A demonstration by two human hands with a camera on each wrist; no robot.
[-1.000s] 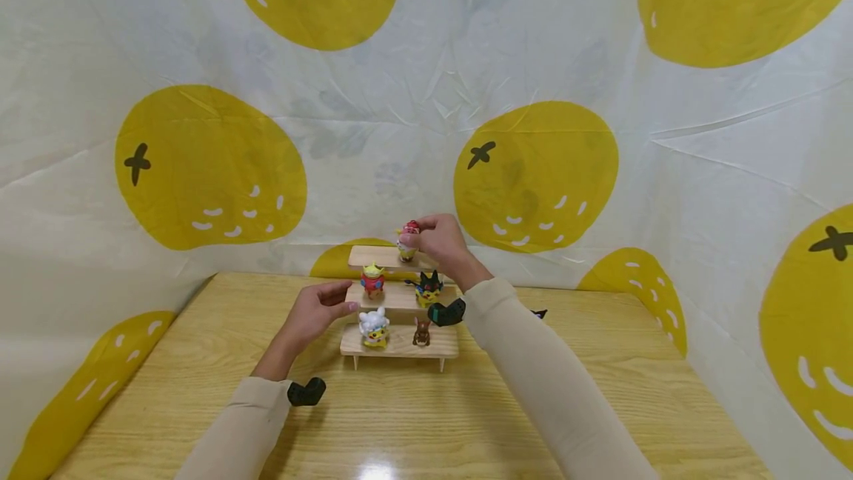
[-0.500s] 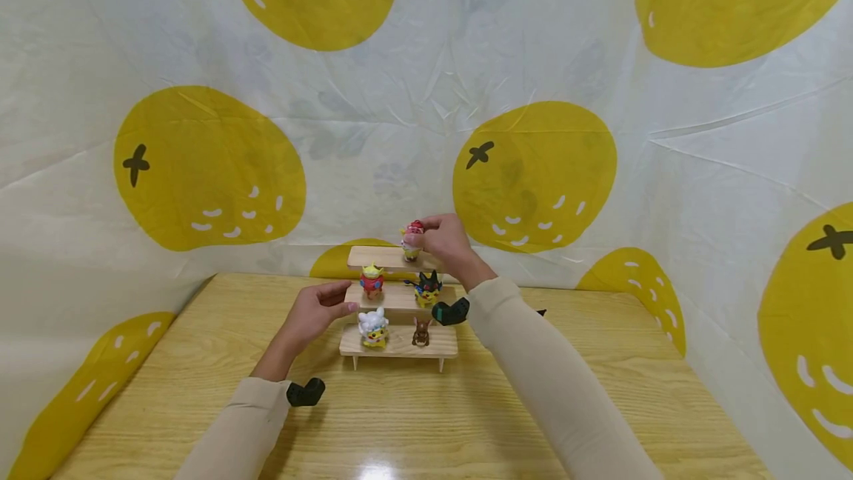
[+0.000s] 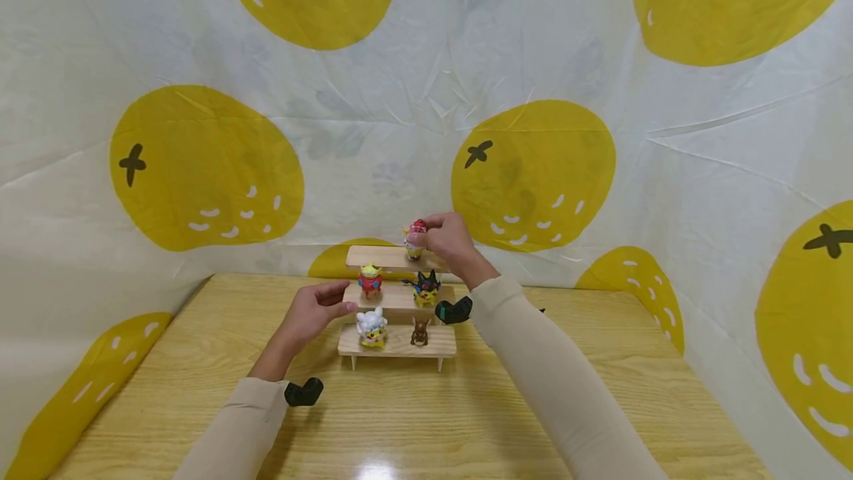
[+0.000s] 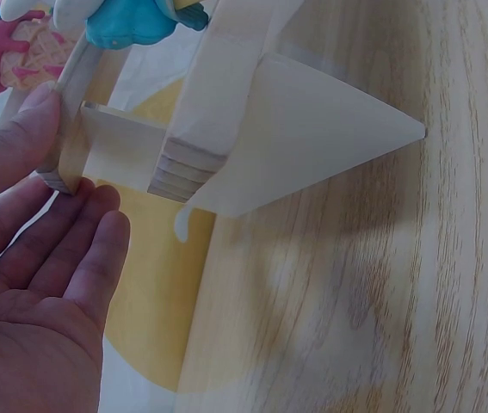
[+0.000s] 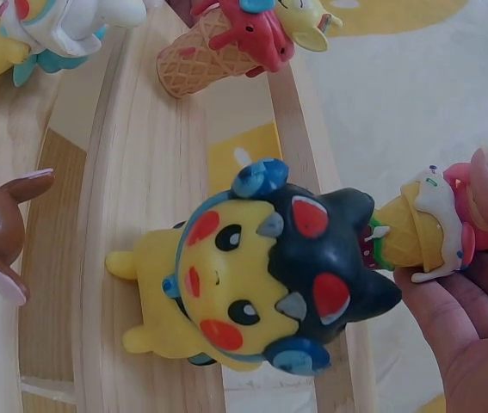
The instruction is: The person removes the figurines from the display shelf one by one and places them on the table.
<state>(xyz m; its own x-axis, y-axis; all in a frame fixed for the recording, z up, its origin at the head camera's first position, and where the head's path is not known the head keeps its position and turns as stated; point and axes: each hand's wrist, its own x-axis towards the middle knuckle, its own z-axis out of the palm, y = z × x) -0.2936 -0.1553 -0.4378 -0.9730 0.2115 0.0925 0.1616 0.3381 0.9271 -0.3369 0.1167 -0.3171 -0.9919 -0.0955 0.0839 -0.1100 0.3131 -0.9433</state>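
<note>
A three-tier wooden display stand (image 3: 397,350) stands on the table. On its top tier, toward the right, my right hand (image 3: 453,243) pinches an ice-cream-cone figurine (image 5: 420,225) with pink and white topping, upright. My left hand (image 3: 311,315) grips the left end of the middle tier, thumb on one side and fingers on the other (image 4: 41,284). That tier bears a red-topped cone figurine (image 3: 370,282) at left and a yellow figurine with a black horned hood (image 5: 226,284) at right. Below, a white-hooded yellow figurine (image 3: 371,328) and a brown long-eared figurine (image 3: 420,332) occupy the bottom tier.
The wooden table (image 3: 373,421) stretches in front of the stand and to both sides. A pale curtain (image 3: 373,191) with large yellow fruit prints hangs close behind it. A small dark tip (image 3: 543,310) shows past my right sleeve, mostly hidden.
My right hand has slid the ice-cream-cone figurine slightly to the right along the top tier. My left hand keeps its place at the stand's left end.
</note>
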